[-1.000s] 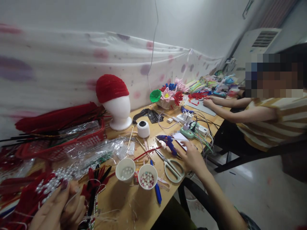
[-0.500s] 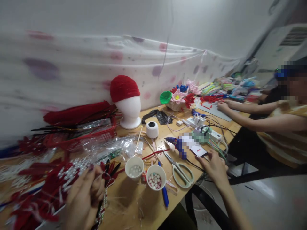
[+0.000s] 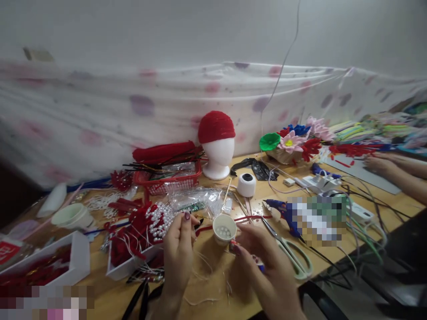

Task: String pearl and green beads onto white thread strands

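Observation:
My left hand (image 3: 179, 249) is raised over the near table with thumb and fingers pinched; what sits in the pinch is too small to make out. To its right a paper cup (image 3: 224, 240) holds white pearl beads. My right hand (image 3: 267, 266) is beside this cup, thumb and forefinger apart near its right side; whether they touch it I cannot tell. A second bead cup is almost wholly covered by that hand. Past its fingers lie scissors (image 3: 302, 266) with pale green handles. Strings of white pearls (image 3: 160, 221) lie left of my left hand.
A white foam head (image 3: 218, 158) wears a red cap (image 3: 216, 126). Near it stand a red basket (image 3: 171, 184) and a thread spool (image 3: 247, 184). A blue glue gun (image 3: 287, 213), cables and power strips (image 3: 358, 211) lie right. Another person's hand (image 3: 380, 164) works at far right.
My view has swung left. My right hand has left the phone and come across to the bead cups. My left hand stays pinched; the thin string seen at it earlier no longer shows clearly.

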Tool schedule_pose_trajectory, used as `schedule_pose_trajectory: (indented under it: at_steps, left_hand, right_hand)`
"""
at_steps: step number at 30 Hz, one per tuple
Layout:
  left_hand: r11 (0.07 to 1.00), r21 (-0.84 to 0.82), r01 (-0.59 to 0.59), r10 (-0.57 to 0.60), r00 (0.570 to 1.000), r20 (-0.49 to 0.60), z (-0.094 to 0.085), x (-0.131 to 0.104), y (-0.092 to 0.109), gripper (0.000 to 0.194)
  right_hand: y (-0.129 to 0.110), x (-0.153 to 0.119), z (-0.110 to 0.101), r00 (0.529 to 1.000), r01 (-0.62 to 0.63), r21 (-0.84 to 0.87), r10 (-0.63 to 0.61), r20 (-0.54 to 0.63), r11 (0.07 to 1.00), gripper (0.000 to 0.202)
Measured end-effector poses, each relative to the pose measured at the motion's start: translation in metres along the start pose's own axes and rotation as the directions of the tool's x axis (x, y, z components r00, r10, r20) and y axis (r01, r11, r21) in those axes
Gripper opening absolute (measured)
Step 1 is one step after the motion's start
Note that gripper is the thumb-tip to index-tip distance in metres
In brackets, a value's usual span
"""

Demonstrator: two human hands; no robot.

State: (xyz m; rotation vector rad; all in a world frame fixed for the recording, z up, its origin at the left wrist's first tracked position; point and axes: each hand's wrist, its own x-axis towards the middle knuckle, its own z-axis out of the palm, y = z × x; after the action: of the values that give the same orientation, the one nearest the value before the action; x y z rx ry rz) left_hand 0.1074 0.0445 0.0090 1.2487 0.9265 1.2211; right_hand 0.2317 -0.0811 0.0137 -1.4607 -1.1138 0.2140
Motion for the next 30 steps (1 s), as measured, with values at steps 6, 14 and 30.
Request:
schedule_pose_trajectory:
  at_steps: [6,14,30]
  left_hand:
    - [0.989,0.120,-0.082,0.078,0.996,0.036,-0.017,-0.018,0.011,0.052]
    - [0.991,0.107,-0.085,0.079,0.995,0.062,-0.027,-0.018,0.016,0.049]
    - [0.812,-0.583,0.035,-0.215,0.946,-0.242,-0.159,0.088,0.122,0.048]
  right_hand:
    - [-0.021,0.032,0.051,0.972,-0.220,0.303,0.184,0.144,0.927,0.035]
    - [-0.034,0.042,0.088,0.975,-0.214,0.516,0.148,0.167,0.829,0.022]
    - [-0.015,0.131,-0.040,0.986,-0.084,0.339,0.127,-0.108,0.937,0.045]
